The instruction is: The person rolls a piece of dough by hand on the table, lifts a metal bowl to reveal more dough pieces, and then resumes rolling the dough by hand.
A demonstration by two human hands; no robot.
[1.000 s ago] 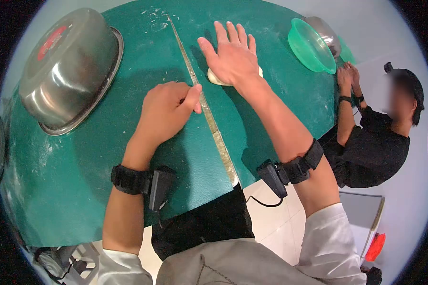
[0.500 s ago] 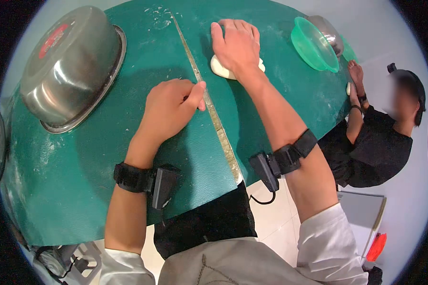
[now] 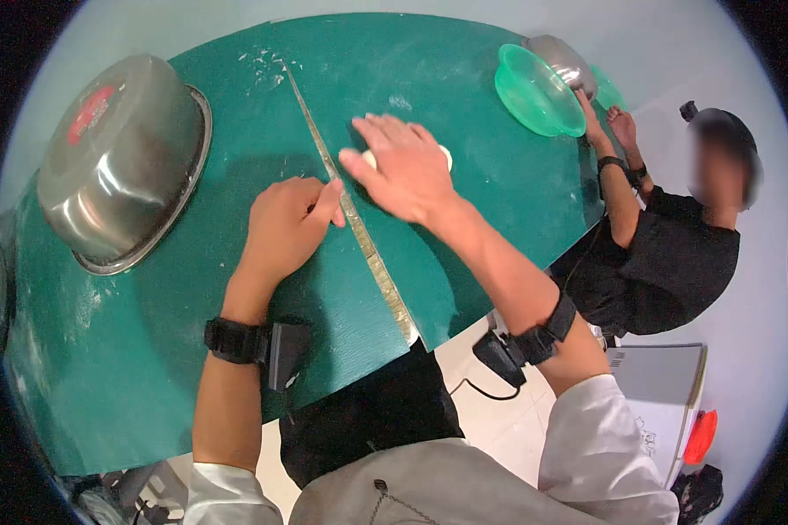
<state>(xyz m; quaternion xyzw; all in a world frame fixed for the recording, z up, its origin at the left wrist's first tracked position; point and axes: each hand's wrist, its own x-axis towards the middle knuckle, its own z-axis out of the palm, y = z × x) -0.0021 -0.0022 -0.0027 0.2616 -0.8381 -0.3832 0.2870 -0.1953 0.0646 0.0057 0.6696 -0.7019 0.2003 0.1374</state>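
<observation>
My right hand (image 3: 403,166) lies flat over a piece of pale dough (image 3: 447,157) on the green table, palm down with fingers stretched and slightly apart. Most of the dough is hidden beneath it; only small edges show on either side. My left hand (image 3: 289,226) rests on the table as a loose fist, thumb toward the long seam (image 3: 372,258). Nothing shows in its curled fingers. The seam, a narrow brownish wedge in the green cover, runs between the two hands.
A large metal basin (image 3: 123,166) sits tilted on the left. At the far right are a green plastic bowl (image 3: 534,96) and a metal bowl (image 3: 569,66). A co-worker (image 3: 665,262) in black reaches toward them. White flour marks (image 3: 271,66) dust the table.
My right hand has moved nearer and left with the dough, its fingers spreading out. The view has shifted. The co-worker's hand has reached up to the bowls. My left hand keeps its fist.
</observation>
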